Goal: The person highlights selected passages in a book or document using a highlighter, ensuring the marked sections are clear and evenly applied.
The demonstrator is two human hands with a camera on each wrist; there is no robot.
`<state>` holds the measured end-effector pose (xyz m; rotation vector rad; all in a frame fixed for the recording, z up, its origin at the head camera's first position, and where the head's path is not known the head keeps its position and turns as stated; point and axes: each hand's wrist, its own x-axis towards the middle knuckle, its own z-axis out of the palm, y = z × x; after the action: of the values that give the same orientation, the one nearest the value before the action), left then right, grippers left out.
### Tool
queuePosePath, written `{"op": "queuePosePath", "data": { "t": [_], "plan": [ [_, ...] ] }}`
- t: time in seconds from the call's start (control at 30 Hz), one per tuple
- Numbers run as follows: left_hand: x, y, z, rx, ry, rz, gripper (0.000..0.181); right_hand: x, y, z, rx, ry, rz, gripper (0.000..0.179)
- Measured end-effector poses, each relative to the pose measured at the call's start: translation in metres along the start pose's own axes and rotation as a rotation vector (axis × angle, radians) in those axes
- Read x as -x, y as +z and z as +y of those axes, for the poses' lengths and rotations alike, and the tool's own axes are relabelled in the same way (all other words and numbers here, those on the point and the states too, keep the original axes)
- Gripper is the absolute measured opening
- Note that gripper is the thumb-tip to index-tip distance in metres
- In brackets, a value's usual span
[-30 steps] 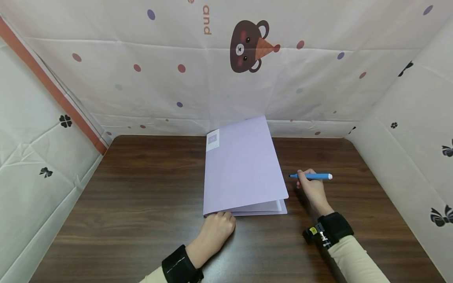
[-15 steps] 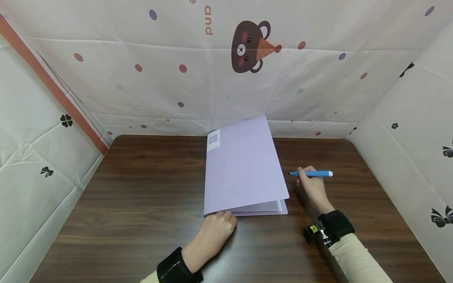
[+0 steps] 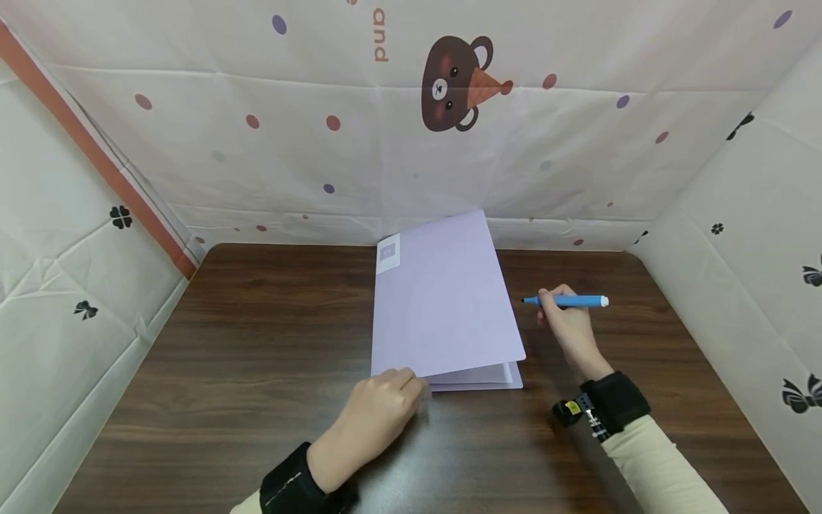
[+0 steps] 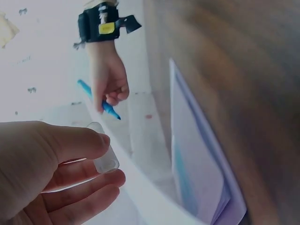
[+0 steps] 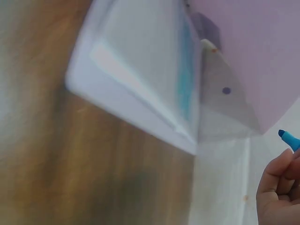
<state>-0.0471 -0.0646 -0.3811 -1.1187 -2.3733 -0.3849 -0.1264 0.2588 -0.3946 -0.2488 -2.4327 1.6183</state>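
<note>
My left hand (image 3: 379,408) is by the near left corner of a lilac folder (image 3: 443,300), overlapping its lower edge in the head view. Thumb and fingers pinch a small clear cap (image 4: 108,161), plain in the left wrist view. To the folder's right, my right hand (image 3: 570,328) holds a blue marker (image 3: 581,301) above the table. The marker lies level, its dark bare tip pointing left toward the folder. White pages (image 5: 140,61) show inside the folder, whose front cover stands partly lifted.
The dark wooden table (image 3: 270,343) carries the folder near its back edge. White patterned cloth (image 3: 289,157) rises behind the table and on both sides. A white label (image 3: 388,254) sits at the folder's upper left.
My left hand has shifted slightly left and up, over the folder's near corner. The right hand has moved a little farther from the body with the marker. The folder has stayed put.
</note>
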Motion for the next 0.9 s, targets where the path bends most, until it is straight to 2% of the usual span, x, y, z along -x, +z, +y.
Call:
{"op": "queuePosePath", "data": {
  "t": [0.17,0.47,0.73,0.9],
  "plan": [
    [-0.007,-0.005,-0.013,0.014,-0.041,0.006,0.015,-0.004,-0.002,-0.016,-0.014,-0.030,0.019,0.028],
    [-0.017,-0.007,-0.030,0.035,-0.097,-0.022,0.016,-0.006,-0.001,-0.035,-0.050,-0.080,-0.029,0.024],
    [-0.030,-0.006,-0.042,0.031,-0.106,-0.024,0.017,-0.001,0.007,-0.056,-0.034,-0.103,-0.052,0.027],
    [-0.041,-0.009,-0.048,0.014,-0.086,0.001,0.017,0.002,0.011,-0.070,-0.084,-0.146,-0.068,0.027]
  ]
}}
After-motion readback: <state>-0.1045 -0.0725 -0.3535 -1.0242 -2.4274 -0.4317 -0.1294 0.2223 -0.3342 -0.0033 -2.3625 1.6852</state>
